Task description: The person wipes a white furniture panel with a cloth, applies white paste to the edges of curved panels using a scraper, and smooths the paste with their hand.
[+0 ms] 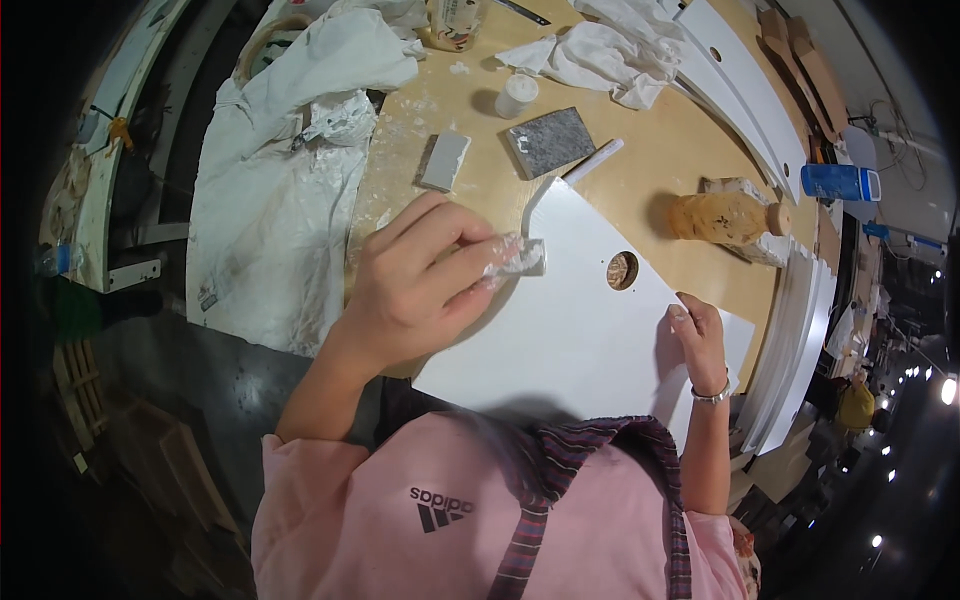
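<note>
A white flat panel (560,330) with a round hole (622,270) lies on the wooden table (660,150) in front of me. My left hand (420,280) pinches a small pale block or pad (522,256) against the panel's upper left edge. My right hand (698,335) rests flat on the panel's right side, fingers together, holding nothing; a metal bracelet is on that wrist.
A grey sanding block (549,142), a small white block (445,160), a white stick (594,160) and a small cup (517,95) lie beyond the panel. A tan bottle (725,215) lies on its side at right. White cloths (290,170) and stacked curved white panels (750,90) surround the table.
</note>
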A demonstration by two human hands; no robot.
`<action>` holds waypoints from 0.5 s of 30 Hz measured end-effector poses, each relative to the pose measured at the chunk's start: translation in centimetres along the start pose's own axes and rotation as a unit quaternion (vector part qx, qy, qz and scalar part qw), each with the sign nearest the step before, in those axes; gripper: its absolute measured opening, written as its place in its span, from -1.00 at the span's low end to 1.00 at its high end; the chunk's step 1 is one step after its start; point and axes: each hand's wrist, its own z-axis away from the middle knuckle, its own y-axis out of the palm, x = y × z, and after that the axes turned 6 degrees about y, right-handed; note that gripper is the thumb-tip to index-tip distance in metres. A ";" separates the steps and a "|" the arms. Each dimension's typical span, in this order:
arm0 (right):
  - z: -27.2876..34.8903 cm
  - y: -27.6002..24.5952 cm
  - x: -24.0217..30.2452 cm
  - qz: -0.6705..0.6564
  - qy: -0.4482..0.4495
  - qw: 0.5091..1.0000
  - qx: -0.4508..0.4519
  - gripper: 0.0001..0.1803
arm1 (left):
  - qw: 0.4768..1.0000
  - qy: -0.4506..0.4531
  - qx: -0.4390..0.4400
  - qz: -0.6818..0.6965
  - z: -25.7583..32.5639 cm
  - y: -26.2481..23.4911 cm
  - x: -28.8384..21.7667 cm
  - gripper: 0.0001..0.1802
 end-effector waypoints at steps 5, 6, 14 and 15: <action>0.5 0.0 0.1 0.008 0.009 1.000 -0.002 -0.59 | 0.998 -0.003 -0.042 -0.048 0.0 -0.2 0.4 -0.61; 0.6 0.1 0.0 0.008 0.010 1.000 -0.004 -0.59 | 0.998 -0.001 -0.043 -0.046 0.0 -0.2 0.2 -0.61; 0.7 0.0 0.9 -0.006 -0.041 0.999 -0.030 -0.54 | 0.996 -0.016 -0.070 -0.055 0.1 -1.2 0.3 -0.62; 0.8 -0.2 1.0 -0.003 -0.043 0.999 -0.032 -0.54 | 0.996 -0.015 -0.074 -0.054 0.4 -1.5 0.2 -0.62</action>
